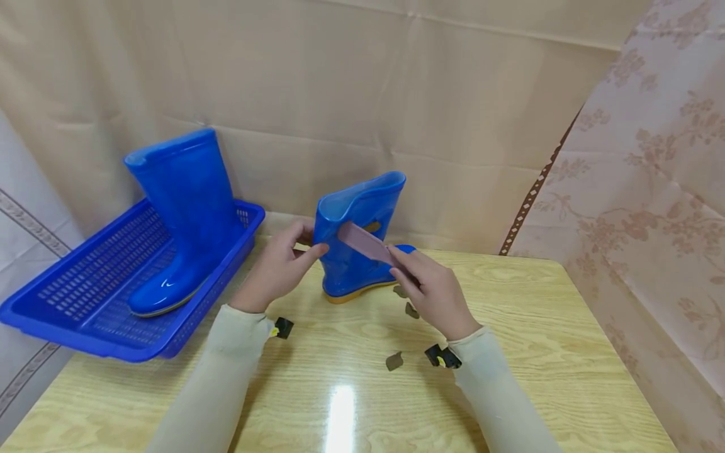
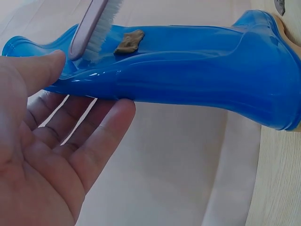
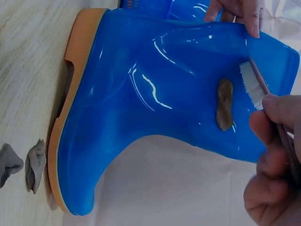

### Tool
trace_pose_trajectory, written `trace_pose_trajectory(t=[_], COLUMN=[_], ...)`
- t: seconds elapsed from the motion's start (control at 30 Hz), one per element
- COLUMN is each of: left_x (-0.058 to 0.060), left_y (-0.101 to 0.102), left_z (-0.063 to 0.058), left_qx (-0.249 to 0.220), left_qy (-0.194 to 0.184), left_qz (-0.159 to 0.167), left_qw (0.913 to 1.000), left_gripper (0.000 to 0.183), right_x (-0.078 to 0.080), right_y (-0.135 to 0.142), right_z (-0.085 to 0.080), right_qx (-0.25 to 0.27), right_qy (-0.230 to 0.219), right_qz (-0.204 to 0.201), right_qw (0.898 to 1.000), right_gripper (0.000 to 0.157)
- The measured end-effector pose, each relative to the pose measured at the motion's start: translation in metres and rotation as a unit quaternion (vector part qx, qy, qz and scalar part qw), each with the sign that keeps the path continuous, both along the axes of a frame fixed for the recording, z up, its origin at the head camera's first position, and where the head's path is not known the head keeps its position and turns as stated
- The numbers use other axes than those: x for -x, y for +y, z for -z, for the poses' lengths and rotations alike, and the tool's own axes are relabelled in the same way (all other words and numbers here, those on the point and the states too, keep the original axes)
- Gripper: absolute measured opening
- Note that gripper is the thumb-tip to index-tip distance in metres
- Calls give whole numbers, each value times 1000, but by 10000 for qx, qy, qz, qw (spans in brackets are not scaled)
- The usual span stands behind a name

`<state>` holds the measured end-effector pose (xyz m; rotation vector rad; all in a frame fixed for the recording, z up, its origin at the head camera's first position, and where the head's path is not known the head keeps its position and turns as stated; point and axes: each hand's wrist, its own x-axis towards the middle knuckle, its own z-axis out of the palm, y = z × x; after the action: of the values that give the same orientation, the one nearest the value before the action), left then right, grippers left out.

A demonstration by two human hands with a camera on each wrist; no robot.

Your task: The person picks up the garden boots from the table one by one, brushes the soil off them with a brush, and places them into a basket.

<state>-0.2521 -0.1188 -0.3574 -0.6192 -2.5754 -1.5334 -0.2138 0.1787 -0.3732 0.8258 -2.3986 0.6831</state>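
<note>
A blue rain boot (image 1: 354, 264) with a tan sole stands on the table. My left hand (image 1: 283, 267) holds the back of its shaft near the top, thumb on the near side and fingers behind. In my right hand (image 1: 438, 289) is a mauve-handled scrub brush (image 1: 368, 244), pinched by the handle. Its white bristles (image 3: 252, 84) face the shaft just below the rim. A brown mud patch (image 3: 225, 104) clings to the shaft beside the bristles, also visible in the left wrist view.
At the left, a blue plastic basket (image 1: 161, 343) holds a second blue boot (image 1: 192, 189), standing upright. Several brown-grey clumps lie on the wooden table (image 1: 510, 377), one clump (image 1: 394, 360) nearer the front and others by the boot's toe. A beige curtain (image 1: 340, 82) hangs behind.
</note>
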Motion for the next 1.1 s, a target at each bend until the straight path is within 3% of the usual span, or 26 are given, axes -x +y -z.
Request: trace_pose_trajectory(t=[0.27,0.63,0.83,1.1], left_x=[-1,1,2,1], left_y=[3,4,5,6], left_z=[-2,2,3,2], left_qx=[18,-76,-128,-193], left_qy=[-56,-32,-49,-80], left_qz=[-97,-281,-403,-502], left_qw=[9999,9996,9991,9985], left_gripper=[30,30,29,30], right_x=[1,-1,-1,-1], right_y=[0,3,8,13], right_z=[0,-4,-7,-9], right_qx=[3,176,357,214], right_qy=[44,-761,-1015,-1055], right_qz=[336,651,644,616], right_qw=[9994,9948,9921,9923], right_gripper=[41,39,37,36])
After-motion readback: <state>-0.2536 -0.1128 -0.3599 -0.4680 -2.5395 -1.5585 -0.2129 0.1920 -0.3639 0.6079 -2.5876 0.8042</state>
